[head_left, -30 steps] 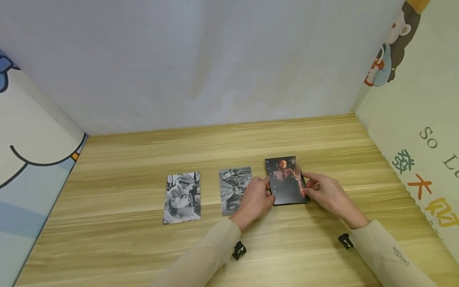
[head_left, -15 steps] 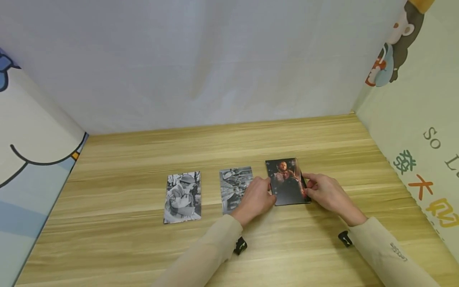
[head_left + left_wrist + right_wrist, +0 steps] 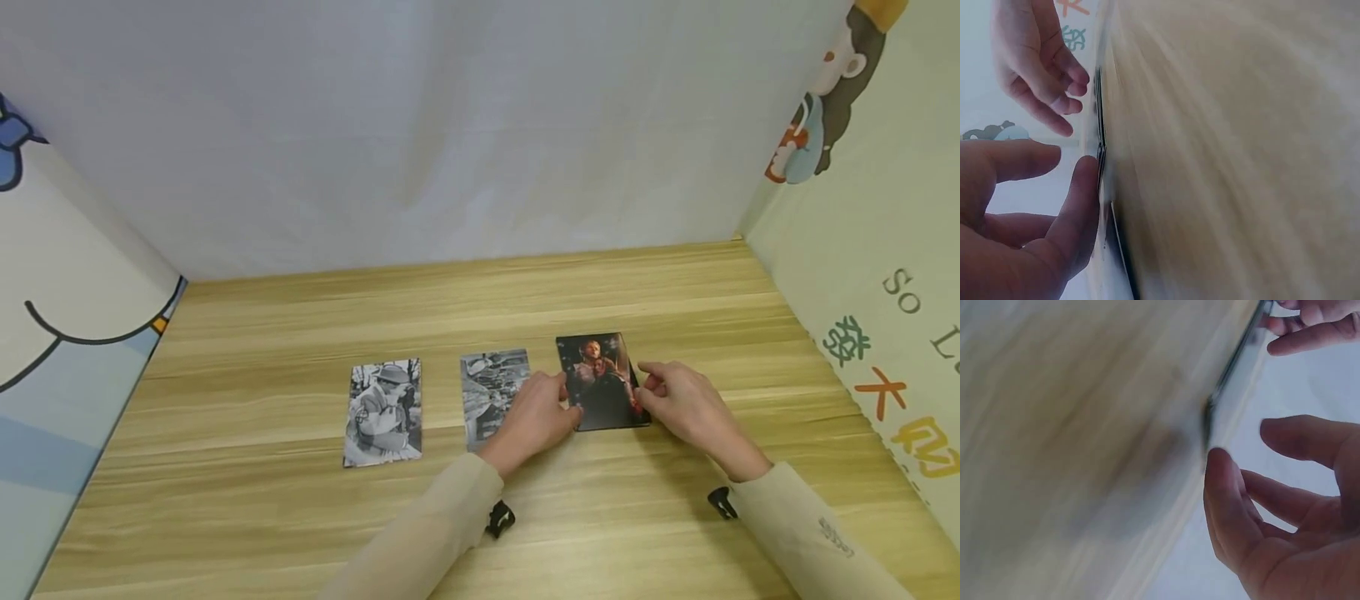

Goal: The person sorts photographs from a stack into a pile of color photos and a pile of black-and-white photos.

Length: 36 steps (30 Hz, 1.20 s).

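Note:
A dark photo card (image 3: 606, 402) with a reddish figure lies flat on the wooden table, apparently topping a thin stack; layered edges (image 3: 1100, 109) show in the left wrist view. At its left edge my left hand (image 3: 534, 417) rests its fingertips, thumb apart from the index finger. My right hand (image 3: 688, 412) is by the right edge, its fingers loosely bent and its fingertips at or very near the card. Neither hand pinches anything in the wrist views. Partly under my left hand's line of sight lies a black-and-white photo card (image 3: 483, 387).
Another black-and-white photo card (image 3: 382, 417), showing a figure in a hat, lies farther left on the wooden table (image 3: 247, 383). A white cloth wall (image 3: 315, 167) stands behind, and printed panels border the left and right sides. Black clips (image 3: 722, 503) hang at both cuffs.
The dark card has shifted slightly toward me and sits straighter. My right hand's fingers have eased a little away from its right edge. The two black-and-white cards have stayed put.

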### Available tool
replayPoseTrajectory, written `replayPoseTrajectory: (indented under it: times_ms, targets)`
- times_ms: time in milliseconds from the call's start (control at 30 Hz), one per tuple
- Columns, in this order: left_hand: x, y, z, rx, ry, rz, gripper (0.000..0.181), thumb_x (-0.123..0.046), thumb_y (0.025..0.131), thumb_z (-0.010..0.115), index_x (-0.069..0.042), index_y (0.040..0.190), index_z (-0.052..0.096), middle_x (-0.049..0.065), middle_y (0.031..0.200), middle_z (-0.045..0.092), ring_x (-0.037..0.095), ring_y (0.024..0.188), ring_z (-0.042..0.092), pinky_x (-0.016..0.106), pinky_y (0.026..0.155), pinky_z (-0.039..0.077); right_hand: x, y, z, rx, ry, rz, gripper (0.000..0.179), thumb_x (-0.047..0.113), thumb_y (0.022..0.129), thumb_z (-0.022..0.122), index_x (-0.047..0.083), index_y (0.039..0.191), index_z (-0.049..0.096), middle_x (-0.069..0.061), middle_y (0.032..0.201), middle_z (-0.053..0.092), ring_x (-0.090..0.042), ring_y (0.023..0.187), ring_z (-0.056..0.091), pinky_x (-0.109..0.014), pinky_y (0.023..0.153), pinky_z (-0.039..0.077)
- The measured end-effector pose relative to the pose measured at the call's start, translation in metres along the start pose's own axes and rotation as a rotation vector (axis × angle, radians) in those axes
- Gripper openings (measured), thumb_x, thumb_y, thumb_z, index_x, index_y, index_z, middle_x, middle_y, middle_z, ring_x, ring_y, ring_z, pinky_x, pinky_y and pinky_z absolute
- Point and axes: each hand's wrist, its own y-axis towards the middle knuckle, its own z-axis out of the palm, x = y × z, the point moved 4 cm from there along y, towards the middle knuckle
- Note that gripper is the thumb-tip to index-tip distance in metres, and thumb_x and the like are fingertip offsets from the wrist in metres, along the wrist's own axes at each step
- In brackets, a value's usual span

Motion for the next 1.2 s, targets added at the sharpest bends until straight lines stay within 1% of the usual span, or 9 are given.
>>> replayPoseTrajectory:
  times_ms: [67, 167, 367, 500, 633, 833, 933, 1100, 1200]
  targets:
    - [0.0, -0.005, -0.001, -0.013, -0.073, -0.009, 0.046, -0.015, 0.092, 0.074, 0.006, 0.132, 0.064, 0.008, 0.101, 0.063, 0.013, 0.081, 0.056, 0.026, 0.07, 0.051, 0.004, -0.003, -0.001, -0.024, 0.022, 0.002, 0.048, 0.013, 0.098, 0.066, -0.015, 0.136, 0.057, -0.02, 0.105, 0.069, -0.034, 0.095, 0.068, -0.051, 0.079, 0.059]
    - [-0.002, -0.013, -0.006, -0.062, -0.19, -0.006, 0.061, -0.014, 0.093, 0.072, 0.004, 0.148, 0.052, 0.01, 0.114, 0.064, 0.012, 0.086, 0.064, 0.026, 0.073, 0.056, 0.011, -0.009, -0.003, -0.066, 0.084, 0.003, 0.049, 0.017, 0.101, 0.064, -0.012, 0.139, 0.056, -0.025, 0.114, 0.068, -0.038, 0.1, 0.07, -0.053, 0.083, 0.061]
    - [0.0, -0.031, -0.02, -0.2, -0.278, 0.016, 0.058, -0.014, 0.094, 0.068, -0.001, 0.148, 0.053, 0.01, 0.126, 0.065, 0.021, 0.105, 0.068, 0.03, 0.083, 0.06, 0.029, -0.02, -0.003, -0.12, 0.222, -0.004, 0.048, 0.022, 0.104, 0.06, -0.006, 0.143, 0.056, -0.029, 0.13, 0.065, -0.044, 0.112, 0.068, -0.054, 0.091, 0.06]
    - [0.007, -0.045, -0.029, -0.244, -0.322, 0.015, 0.059, -0.016, 0.096, 0.066, -0.003, 0.151, 0.05, 0.009, 0.136, 0.06, 0.026, 0.118, 0.063, 0.04, 0.094, 0.059, 0.041, -0.025, 0.001, -0.138, 0.226, -0.018, 0.048, 0.027, 0.104, 0.061, -0.001, 0.143, 0.059, -0.028, 0.133, 0.064, -0.044, 0.115, 0.066, -0.055, 0.092, 0.058]
    - [0.016, -0.059, -0.038, -0.292, -0.306, 0.041, 0.062, -0.017, 0.096, 0.066, -0.004, 0.153, 0.047, 0.013, 0.143, 0.057, 0.033, 0.122, 0.06, 0.047, 0.099, 0.056, 0.053, -0.027, 0.007, -0.14, 0.221, -0.047, 0.046, 0.027, 0.104, 0.062, 0.001, 0.143, 0.06, -0.027, 0.131, 0.065, -0.038, 0.104, 0.068, -0.049, 0.08, 0.058]
    - [0.031, -0.076, -0.05, -0.349, -0.253, 0.032, 0.067, -0.02, 0.095, 0.069, -0.004, 0.154, 0.044, 0.018, 0.154, 0.048, 0.039, 0.136, 0.05, 0.06, 0.111, 0.043, 0.068, -0.026, 0.022, -0.102, 0.275, -0.1, 0.045, 0.021, 0.103, 0.064, 0.001, 0.144, 0.059, -0.026, 0.137, 0.063, -0.046, 0.115, 0.066, -0.058, 0.091, 0.058]
    - [0.04, -0.081, -0.053, -0.341, -0.236, -0.002, 0.07, -0.022, 0.094, 0.071, -0.006, 0.156, 0.042, 0.017, 0.157, 0.044, 0.038, 0.143, 0.043, 0.062, 0.116, 0.037, 0.074, -0.023, 0.03, -0.08, 0.265, -0.112, 0.047, 0.021, 0.102, 0.065, 0.0, 0.144, 0.058, -0.026, 0.14, 0.06, -0.045, 0.115, 0.067, -0.059, 0.093, 0.058]
    - [0.054, -0.086, -0.057, -0.306, -0.189, -0.072, 0.076, -0.025, 0.094, 0.072, -0.007, 0.159, 0.037, 0.017, 0.159, 0.042, 0.038, 0.145, 0.04, 0.063, 0.117, 0.035, 0.083, -0.02, 0.041, -0.032, 0.224, -0.127, 0.05, 0.024, 0.102, 0.066, 0.0, 0.146, 0.057, -0.025, 0.145, 0.057, -0.043, 0.114, 0.067, -0.057, 0.091, 0.059]
    - [0.061, -0.088, -0.059, -0.277, -0.161, -0.098, 0.08, -0.026, 0.093, 0.073, -0.006, 0.16, 0.034, 0.018, 0.16, 0.041, 0.041, 0.146, 0.039, 0.064, 0.118, 0.033, 0.088, -0.018, 0.047, -0.008, 0.194, -0.137, 0.051, 0.024, 0.102, 0.066, 0.001, 0.146, 0.056, -0.022, 0.138, 0.063, -0.035, 0.106, 0.069, -0.046, 0.078, 0.06]
